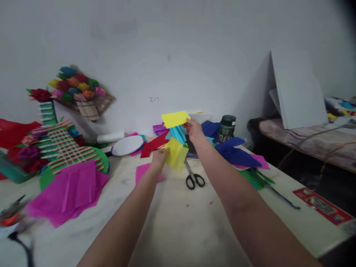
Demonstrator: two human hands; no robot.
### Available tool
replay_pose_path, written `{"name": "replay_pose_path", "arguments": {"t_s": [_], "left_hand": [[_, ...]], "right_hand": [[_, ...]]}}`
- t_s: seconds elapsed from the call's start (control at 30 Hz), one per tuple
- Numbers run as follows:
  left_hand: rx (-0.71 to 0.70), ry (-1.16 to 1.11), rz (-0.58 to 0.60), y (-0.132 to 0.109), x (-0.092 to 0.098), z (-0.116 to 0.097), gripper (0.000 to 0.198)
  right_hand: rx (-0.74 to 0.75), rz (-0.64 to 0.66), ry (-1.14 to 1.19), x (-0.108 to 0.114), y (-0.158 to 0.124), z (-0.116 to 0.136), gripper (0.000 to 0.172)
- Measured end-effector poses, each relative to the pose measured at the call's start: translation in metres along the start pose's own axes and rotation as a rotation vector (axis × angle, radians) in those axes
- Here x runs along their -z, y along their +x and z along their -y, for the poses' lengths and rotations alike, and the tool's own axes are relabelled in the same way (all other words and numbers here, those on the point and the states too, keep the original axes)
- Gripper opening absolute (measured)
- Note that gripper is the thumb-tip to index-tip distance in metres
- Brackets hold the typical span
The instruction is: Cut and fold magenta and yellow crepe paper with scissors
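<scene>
My right hand [194, 129] reaches far forward, its fingers closed on the edge of a bright yellow paper sheet [175, 119] raised in front of the wall. Lower and to the left, my left hand [160, 157] pinches a second, thinner yellow paper [177, 152], blurred at its lower edge. Light-blue paper [178, 133] shows between the two yellow pieces. Black-handled scissors [191, 176] lie on the table just below, blades pointing away. Red paper [154, 144] and pink paper [142, 172] lie near my left hand.
Magenta paper [75, 191] and a green guitar-shaped craft [101, 157] occupy the left. A white oval disc [128, 145] lies behind. Dark-blue paper [236, 152] and a dark green jar [227, 128] stand right. A red printed card [324, 204] lies near the table's right edge.
</scene>
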State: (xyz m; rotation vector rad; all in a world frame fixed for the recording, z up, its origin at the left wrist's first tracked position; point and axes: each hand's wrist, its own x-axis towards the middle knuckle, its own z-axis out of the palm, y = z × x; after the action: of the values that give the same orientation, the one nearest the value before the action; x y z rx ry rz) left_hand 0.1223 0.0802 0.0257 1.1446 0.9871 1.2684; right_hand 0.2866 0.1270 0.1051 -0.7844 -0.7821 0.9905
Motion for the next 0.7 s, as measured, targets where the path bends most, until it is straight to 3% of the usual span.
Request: {"name": "replay_pose_path", "arguments": {"t_s": [0.2,0.27,0.37,0.53,0.7], "left_hand": [[0.067,-0.25,-0.088,-0.028,0.044,-0.001,0.021],[0.129,-0.308,-0.177,-0.039,0.055,-0.002,0.022],[0.193,-0.357,-0.174,-0.059,0.068,-0.005,0.024],[0.151,-0.423,-0.08,-0.092,0.084,-0.016,0.028],[0.154,-0.519,-0.178,-0.104,0.088,-0.016,0.024]], "right_hand": [[-0.192,0.125,0.103,-0.025,-0.065,-0.025,0.007],[-0.212,0.12,0.101,-0.029,-0.085,-0.033,0.005],[-0.254,0.137,0.114,-0.032,-0.109,-0.044,0.011],[-0.293,0.167,0.04,-0.026,-0.134,-0.06,0.021],[-0.306,0.185,-0.019,-0.02,-0.148,-0.079,0.02]]}}
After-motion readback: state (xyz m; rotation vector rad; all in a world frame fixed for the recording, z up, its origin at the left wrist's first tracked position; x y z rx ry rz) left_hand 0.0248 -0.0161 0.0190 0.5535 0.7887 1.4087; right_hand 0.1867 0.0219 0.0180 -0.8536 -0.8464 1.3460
